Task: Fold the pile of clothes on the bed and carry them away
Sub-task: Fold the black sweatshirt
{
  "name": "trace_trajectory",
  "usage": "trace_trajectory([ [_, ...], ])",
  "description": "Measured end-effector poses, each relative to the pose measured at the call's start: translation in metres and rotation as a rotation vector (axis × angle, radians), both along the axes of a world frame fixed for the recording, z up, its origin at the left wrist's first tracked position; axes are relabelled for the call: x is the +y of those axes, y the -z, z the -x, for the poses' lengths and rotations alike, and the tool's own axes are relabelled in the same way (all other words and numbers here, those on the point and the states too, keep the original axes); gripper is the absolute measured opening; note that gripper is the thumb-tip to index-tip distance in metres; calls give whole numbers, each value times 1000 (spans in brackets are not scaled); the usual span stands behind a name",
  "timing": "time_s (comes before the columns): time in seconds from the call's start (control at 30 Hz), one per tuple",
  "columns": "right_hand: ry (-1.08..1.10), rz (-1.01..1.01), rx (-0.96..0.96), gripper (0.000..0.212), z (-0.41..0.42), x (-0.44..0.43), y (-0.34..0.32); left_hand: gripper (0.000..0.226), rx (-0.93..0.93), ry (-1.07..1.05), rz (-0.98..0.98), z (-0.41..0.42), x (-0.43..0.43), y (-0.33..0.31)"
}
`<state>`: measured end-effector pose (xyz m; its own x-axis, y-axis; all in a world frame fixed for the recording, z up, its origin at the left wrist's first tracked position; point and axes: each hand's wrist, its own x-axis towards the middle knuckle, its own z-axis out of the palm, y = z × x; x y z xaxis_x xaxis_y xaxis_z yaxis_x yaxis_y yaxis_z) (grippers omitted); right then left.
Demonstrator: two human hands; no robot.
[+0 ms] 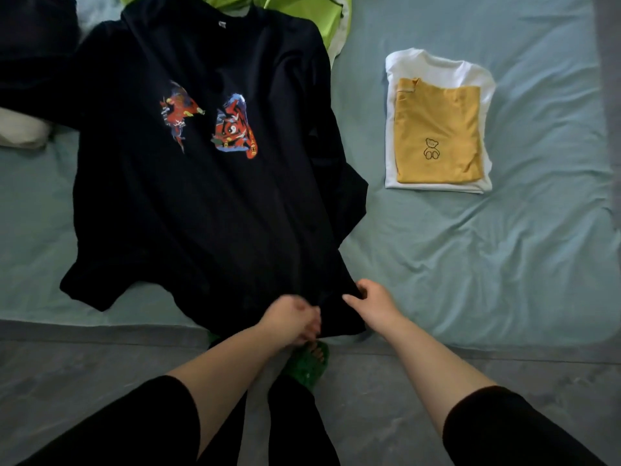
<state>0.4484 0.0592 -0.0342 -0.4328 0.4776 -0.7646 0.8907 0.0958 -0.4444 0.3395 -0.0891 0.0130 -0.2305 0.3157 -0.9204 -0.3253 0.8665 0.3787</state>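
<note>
Folding stage: under way on the black sweatshirt (208, 203); spread print side up, no fold made yet.
Sweatshirt location: centre of view, reaching toward 11 o'clock; collar at 12 o'clock, hem (336, 319) at 6 o'clock, at the near edge of the bed sheet (504, 247).
Left hand (294, 319): at 6 o'clock, fingers curled into the hem fabric, gripping it; slightly blurred.
Right hand (373, 302): just beside the left, toward 5 o'clock, pinching the hem corner between thumb and fingers.
Hand spacing: close together, not touching, both on the same hem.
Done: two garments folded and stacked at 2 o'clock, well apart from the sweatshirt; yellow T-shirt (437, 116) with bear outline on top, white T-shirt (437, 65) beneath.
Left to fold: the sweatshirt; lime-green garment (302, 8) at 12 o'clock, partly under the collar; dark garment (33, 35) at 10 o'clock, bunched.
Left to do after folding: stacking and carrying away; not begun, judging by the stack lying on the bed.
Estimated progress: under halfway.
Unidentified: pale soft item (20, 129) at 9 o'clock; pillow or clothing, cannot tell.
Floor level: green slipper (311, 366) at 6 o'clock, below the hands.
</note>
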Motion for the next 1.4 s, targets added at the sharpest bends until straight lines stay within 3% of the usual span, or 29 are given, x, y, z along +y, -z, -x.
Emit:
trace_trajectory([
  [0.03, -112, -32, -54, 14, 3, 3, 0, 17, 276, 75, -57, 10, 8, 3],
  [0.1, -178, -8, -144, 17, 7, 10, 1, 60, 674, 298, -25, 26, 20, 10],
  [0.13, -163, 35, -173, 18, 10, 14, 2, 86, 714, 362, 56, 33, 23, 16],
  [0.23, 113, 184, -93, 25, 28, 22, -4, 132, 497, 366, 258, 45, 27, 34],
  [0.33, 657, 301, 103, 38, 63, 39, -3, 147, 354, 381, 273, 51, 30, 49],
  [0.4, 823, 354, 185, 39, 89, 52, -1, 150, 264, 400, 298, 57, 32, 53],
  [0.53, 830, 327, 191, 56, 128, 61, 3, 151, 138, 484, 360, 70, 38, 59],
  [0.67, 751, 109, 169, 32, 144, 63, -10, 148, 59, 500, 376, 75, 39, 53],
  [0.77, 631, -106, 281, 21, 141, 82, -36, 146, 63, 494, 359, 74, 36, 56],
  [0.9, 808, -34, 425, 21, 124, 139, -61, 147, 81, 474, 364, 70, 37, 56],
  [1.07, 779, -11, 354, 37, 97, 223, -68, 145, 197, 446, 385, 63, 39, 49],
  [1.2, 560, -59, 325, 28, 89, 275, -75, 136, 426, 259, 358, 49, 67, 36],
  [1.3, 380, -256, 371, 21, 96, 311, -82, 119, 619, 206, 228, 42, 107, 27],
  [1.4, 397, -428, 454, 18, 111, 351, -83, 111, 650, 228, 140, 46, 149, 25],
])
